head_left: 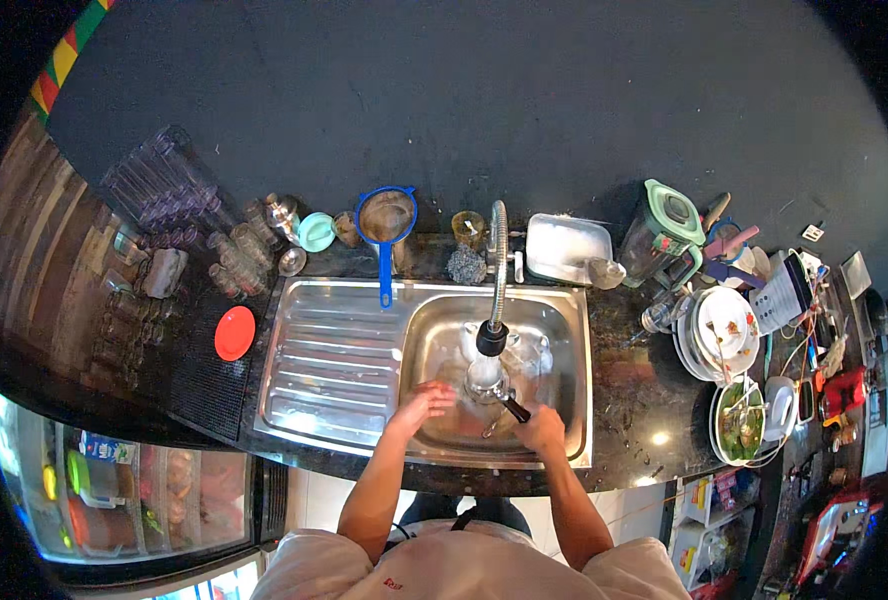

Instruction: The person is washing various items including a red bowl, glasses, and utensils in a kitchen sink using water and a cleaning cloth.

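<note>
My right hand [543,430] grips the dark handle of what looks like an espresso portafilter [517,409]. Its metal head lies under the spring-hose faucet [498,289], and water runs from the black spray head [492,339] onto it. To the left of the stream, my left hand [423,409] is held over the steel sink basin [429,337], fingers apart and nothing in them. White and shiny items [530,352], hard to make out, lie at the back of the basin under the water.
The ribbed drainboard [331,360] adjoins the basin. Behind it stand a blue-rimmed strainer [386,217], steel wool [467,265], a plastic tub [568,247] and a green-lidded blender jug [673,217]. Stacked dirty plates [729,322] are at right; glasses [245,247] and a red lid [235,334] at left.
</note>
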The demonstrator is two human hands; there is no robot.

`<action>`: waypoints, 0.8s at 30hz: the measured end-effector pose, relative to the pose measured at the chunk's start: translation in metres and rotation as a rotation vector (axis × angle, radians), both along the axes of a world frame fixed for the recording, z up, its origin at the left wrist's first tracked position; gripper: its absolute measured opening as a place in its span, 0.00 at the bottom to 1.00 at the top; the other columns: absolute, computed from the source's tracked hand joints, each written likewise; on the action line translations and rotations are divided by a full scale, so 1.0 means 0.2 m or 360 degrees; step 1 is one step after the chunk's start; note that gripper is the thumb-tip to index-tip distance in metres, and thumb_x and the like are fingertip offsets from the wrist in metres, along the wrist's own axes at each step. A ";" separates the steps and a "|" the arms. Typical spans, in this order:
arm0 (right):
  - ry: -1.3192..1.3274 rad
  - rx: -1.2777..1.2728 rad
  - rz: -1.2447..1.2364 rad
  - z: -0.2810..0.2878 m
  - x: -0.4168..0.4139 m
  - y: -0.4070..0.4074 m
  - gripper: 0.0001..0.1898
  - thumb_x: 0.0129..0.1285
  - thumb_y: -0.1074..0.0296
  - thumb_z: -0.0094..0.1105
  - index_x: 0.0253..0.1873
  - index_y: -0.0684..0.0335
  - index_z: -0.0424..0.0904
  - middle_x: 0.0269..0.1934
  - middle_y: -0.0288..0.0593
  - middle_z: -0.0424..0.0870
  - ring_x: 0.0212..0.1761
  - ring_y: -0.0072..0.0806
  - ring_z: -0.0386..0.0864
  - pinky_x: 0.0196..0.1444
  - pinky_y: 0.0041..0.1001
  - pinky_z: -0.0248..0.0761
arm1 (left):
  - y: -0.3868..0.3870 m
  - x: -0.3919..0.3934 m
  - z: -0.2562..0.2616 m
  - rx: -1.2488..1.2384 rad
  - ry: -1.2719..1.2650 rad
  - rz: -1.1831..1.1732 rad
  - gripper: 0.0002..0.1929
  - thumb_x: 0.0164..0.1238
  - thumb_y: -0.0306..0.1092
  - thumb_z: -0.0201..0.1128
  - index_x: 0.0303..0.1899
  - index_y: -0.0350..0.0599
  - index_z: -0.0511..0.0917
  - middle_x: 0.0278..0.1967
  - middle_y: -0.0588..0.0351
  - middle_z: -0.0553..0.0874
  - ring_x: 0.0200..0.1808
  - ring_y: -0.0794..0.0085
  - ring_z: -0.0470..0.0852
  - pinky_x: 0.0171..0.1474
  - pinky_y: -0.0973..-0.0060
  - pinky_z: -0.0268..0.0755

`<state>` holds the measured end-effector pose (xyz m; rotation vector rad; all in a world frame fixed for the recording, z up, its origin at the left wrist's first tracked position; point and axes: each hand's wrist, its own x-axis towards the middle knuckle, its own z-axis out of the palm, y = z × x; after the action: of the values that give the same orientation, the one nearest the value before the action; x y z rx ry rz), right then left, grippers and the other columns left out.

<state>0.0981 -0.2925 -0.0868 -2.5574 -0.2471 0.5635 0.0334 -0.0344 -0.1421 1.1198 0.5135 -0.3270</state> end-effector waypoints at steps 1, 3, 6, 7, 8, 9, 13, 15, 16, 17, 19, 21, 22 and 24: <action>0.0032 -0.0014 -0.0014 0.00 0.00 -0.01 0.12 0.41 0.65 0.59 0.35 0.55 0.79 0.31 0.53 0.80 0.37 0.47 0.78 0.40 0.39 0.72 | -0.01 0.01 0.02 -0.0003 -0.0002 -0.0005 0.15 0.61 0.39 0.53 0.47 0.45 0.73 0.47 0.54 0.80 0.47 0.69 0.78 0.49 0.70 0.67; 0.0008 -0.0097 -0.0040 -0.14 0.02 -0.05 0.12 0.41 0.65 0.59 0.36 0.55 0.79 0.31 0.53 0.80 0.37 0.47 0.78 0.41 0.39 0.72 | -0.04 0.05 0.05 0.0139 -0.0002 -0.0006 0.17 0.64 0.41 0.51 0.50 0.44 0.71 0.48 0.53 0.78 0.50 0.67 0.76 0.51 0.69 0.67; 0.0006 -0.0170 -0.0066 -0.16 0.02 -0.06 0.13 0.41 0.64 0.60 0.36 0.55 0.80 0.32 0.53 0.80 0.37 0.47 0.78 0.41 0.39 0.72 | -0.05 0.06 0.08 0.0151 0.0036 0.0015 0.17 0.64 0.41 0.51 0.50 0.45 0.72 0.48 0.54 0.78 0.51 0.67 0.76 0.52 0.68 0.66; 0.0020 -0.0163 -0.0081 -0.14 0.03 -0.05 0.13 0.41 0.63 0.61 0.36 0.55 0.80 0.31 0.53 0.80 0.37 0.48 0.78 0.40 0.39 0.72 | -0.06 0.07 0.07 0.0151 0.0035 0.0012 0.17 0.64 0.41 0.51 0.50 0.45 0.72 0.48 0.54 0.78 0.51 0.67 0.76 0.52 0.68 0.66; 0.0019 -0.0163 -0.0085 -0.14 0.04 -0.05 0.13 0.41 0.63 0.61 0.36 0.55 0.80 0.31 0.53 0.80 0.37 0.48 0.78 0.40 0.39 0.72 | -0.07 0.08 0.05 0.0137 0.0025 0.0002 0.17 0.63 0.41 0.52 0.50 0.45 0.71 0.49 0.54 0.78 0.52 0.67 0.75 0.52 0.67 0.65; -0.0022 -0.0173 -0.0066 -0.13 0.05 -0.04 0.15 0.40 0.64 0.62 0.36 0.59 0.80 0.31 0.55 0.80 0.37 0.49 0.78 0.40 0.39 0.72 | -0.07 0.09 0.04 0.0122 0.0017 -0.0007 0.17 0.62 0.41 0.52 0.51 0.46 0.71 0.49 0.54 0.78 0.52 0.66 0.75 0.52 0.66 0.65; -0.0196 0.0012 0.0111 -0.05 0.03 -0.05 0.14 0.42 0.66 0.63 0.33 0.68 0.79 0.27 0.55 0.80 0.27 0.45 0.80 0.29 0.35 0.73 | -0.10 0.10 0.01 0.0181 0.0026 0.0054 0.19 0.61 0.41 0.54 0.53 0.48 0.71 0.48 0.55 0.78 0.51 0.66 0.75 0.53 0.65 0.64; 0.0416 0.0331 0.0091 -0.15 0.07 -0.14 0.12 0.44 0.67 0.61 0.32 0.69 0.79 0.24 0.50 0.79 0.22 0.38 0.78 0.24 0.31 0.71 | -0.14 0.12 0.03 0.0328 -0.0088 0.0138 0.17 0.61 0.40 0.55 0.51 0.48 0.72 0.46 0.59 0.79 0.48 0.71 0.75 0.47 0.68 0.66; 0.1033 0.0653 0.0076 -0.17 0.08 -0.16 0.10 0.46 0.69 0.60 0.32 0.70 0.78 0.20 0.45 0.78 0.18 0.32 0.76 0.20 0.27 0.68 | -0.17 0.14 0.05 0.0325 -0.0086 0.0134 0.17 0.61 0.40 0.55 0.51 0.48 0.72 0.46 0.59 0.79 0.48 0.71 0.75 0.47 0.68 0.66; 0.1034 0.0651 0.0071 -0.19 0.08 -0.17 0.10 0.46 0.69 0.60 0.32 0.70 0.78 0.20 0.45 0.78 0.18 0.32 0.76 0.20 0.27 0.68 | -0.19 0.16 0.07 0.0276 -0.0066 0.0132 0.16 0.61 0.41 0.55 0.50 0.49 0.72 0.44 0.60 0.78 0.47 0.71 0.75 0.48 0.67 0.65; 0.1560 0.1000 0.0056 -0.14 0.05 -0.14 0.11 0.49 0.73 0.55 0.39 0.69 0.76 0.16 0.38 0.73 0.14 0.22 0.70 0.16 0.22 0.63 | -0.20 0.17 0.05 0.0232 -0.0041 0.0149 0.16 0.62 0.42 0.55 0.49 0.49 0.71 0.42 0.60 0.77 0.46 0.70 0.74 0.49 0.66 0.65; 0.1766 0.1168 0.0037 -0.12 0.05 -0.15 0.18 0.50 0.72 0.52 0.47 0.71 0.71 0.14 0.39 0.70 0.13 0.25 0.70 0.15 0.23 0.63 | -0.22 0.21 0.00 -0.0232 0.0023 0.0072 0.14 0.62 0.42 0.55 0.47 0.50 0.71 0.42 0.61 0.76 0.46 0.71 0.74 0.47 0.66 0.67; 0.1966 0.1374 -0.0013 -0.13 0.06 -0.16 0.19 0.50 0.70 0.51 0.48 0.71 0.70 0.15 0.40 0.72 0.12 0.25 0.70 0.15 0.23 0.63 | -0.25 0.22 -0.01 -0.0345 -0.0015 0.0137 0.13 0.62 0.41 0.55 0.47 0.52 0.70 0.41 0.61 0.76 0.44 0.72 0.75 0.44 0.66 0.69; 0.2139 0.1643 0.0009 -0.12 0.06 -0.15 0.21 0.49 0.65 0.49 0.49 0.70 0.70 0.19 0.42 0.74 0.11 0.26 0.69 0.14 0.23 0.64 | -0.28 0.26 -0.04 -0.0453 -0.0058 0.0142 0.13 0.63 0.40 0.55 0.47 0.52 0.69 0.41 0.60 0.77 0.44 0.71 0.75 0.43 0.65 0.69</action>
<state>0.1109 -0.3233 -0.1100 -0.8718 -0.0157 1.4892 0.0848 -0.0897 -0.1496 0.8233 0.4666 -0.2911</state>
